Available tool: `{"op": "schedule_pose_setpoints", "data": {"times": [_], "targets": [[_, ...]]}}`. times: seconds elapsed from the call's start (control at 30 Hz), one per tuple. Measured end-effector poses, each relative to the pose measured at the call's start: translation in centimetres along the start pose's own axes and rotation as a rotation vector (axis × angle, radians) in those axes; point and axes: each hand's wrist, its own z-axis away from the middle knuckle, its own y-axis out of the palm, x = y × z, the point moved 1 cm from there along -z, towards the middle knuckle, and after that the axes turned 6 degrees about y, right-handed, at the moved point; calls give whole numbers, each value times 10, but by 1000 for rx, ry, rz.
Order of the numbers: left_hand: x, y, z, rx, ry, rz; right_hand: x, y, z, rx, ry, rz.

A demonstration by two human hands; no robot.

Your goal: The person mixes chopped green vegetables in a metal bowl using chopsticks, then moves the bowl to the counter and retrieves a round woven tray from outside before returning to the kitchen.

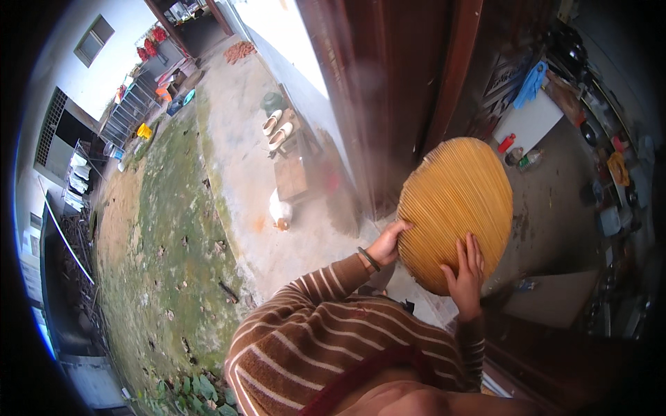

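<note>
A round, yellow-brown disc (452,208) with fine parallel ribs, like a mat or lid of thin bamboo or reed strips, is tilted in front of my body. My left hand (388,245) pinches its left edge, the thumb on the upper face and the other fingers hidden from view. A dark bangle (368,258) circles that wrist. On the disc's lower right part, my right hand (467,278) lies flat against the ribs, thumb spread away from the fingers. The underside of the disc is hidden.
Dark wooden door panels (385,78) rise ahead. Left of them, white shoes (281,136) sit above a brown box (291,177), with a white-and-orange cat (281,210) beside it. A mossy yard (177,249) spreads left. Indoors at right are a red bottle (506,143) and a blue cloth (529,86).
</note>
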Motion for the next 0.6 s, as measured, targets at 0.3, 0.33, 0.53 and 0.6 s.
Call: {"op": "schedule_pose_setpoints", "data": {"times": [0.3, 0.33, 0.53, 0.6], "targets": [[7, 63, -212, 127, -150, 28, -158, -68, -52, -614, 515, 81], [10, 73, -237, 137, -174, 26, -175, -75, -51, -661, 625, 143], [12, 150, -352, 142, -242, -20, -254, -99, -59, -895, 993, -702], [23, 171, -386, 129, -317, 40, -252, -111, -67, -983, 1156, -1022]]}}
